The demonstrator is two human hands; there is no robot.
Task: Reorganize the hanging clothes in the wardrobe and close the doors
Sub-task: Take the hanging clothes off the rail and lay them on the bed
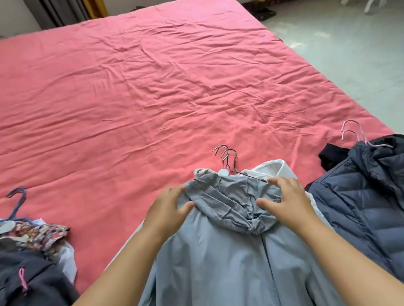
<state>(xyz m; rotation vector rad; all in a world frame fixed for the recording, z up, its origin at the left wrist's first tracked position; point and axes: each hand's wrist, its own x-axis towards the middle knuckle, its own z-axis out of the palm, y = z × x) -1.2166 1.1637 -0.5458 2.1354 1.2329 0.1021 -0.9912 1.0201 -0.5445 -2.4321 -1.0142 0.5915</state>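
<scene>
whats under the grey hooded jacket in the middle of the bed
A white garment shows beneath the grey hooded jacket at its collar, and several hanger hooks stick out above. How many garments lie under it is hidden.

3 clothes piles (231,261) on bed (140,84)

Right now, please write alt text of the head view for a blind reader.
Both hands, the left hand and the right hand, rest on the shoulders of a grey hooded jacket lying on a pink bed. A navy puffer jacket lies to its right, a floral garment to its left.
</scene>
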